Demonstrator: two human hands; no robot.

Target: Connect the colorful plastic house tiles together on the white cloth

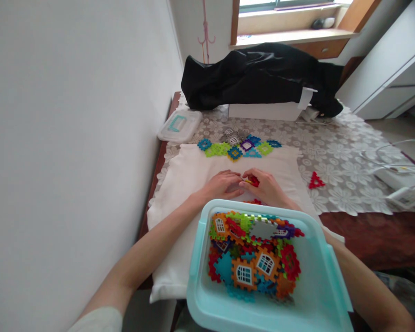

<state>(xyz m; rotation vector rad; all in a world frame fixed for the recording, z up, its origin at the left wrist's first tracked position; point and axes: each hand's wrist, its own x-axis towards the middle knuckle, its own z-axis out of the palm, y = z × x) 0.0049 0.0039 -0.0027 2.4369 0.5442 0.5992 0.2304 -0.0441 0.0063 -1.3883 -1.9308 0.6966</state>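
My left hand (222,183) and my right hand (264,184) meet over a white cloth (185,184), fingers pinched together on small red toy pieces (253,181). Right in front of me a light blue plastic bin (318,295) holds several colourful interlocking tiles (252,256), some with white windows. Another red piece (254,201) peeks out just behind the bin's rim. Farther back on the cloth lies a row of joined tiles (240,146) in blue, green and purple.
A loose red triangle tile (316,180) lies on the lace tablecloth (335,161) to the right. A clear lid (180,125) sits at the back left, a black fabric-covered white box (263,85) behind it. White cables and a device (401,180) are at the right. A white wall runs along the left.
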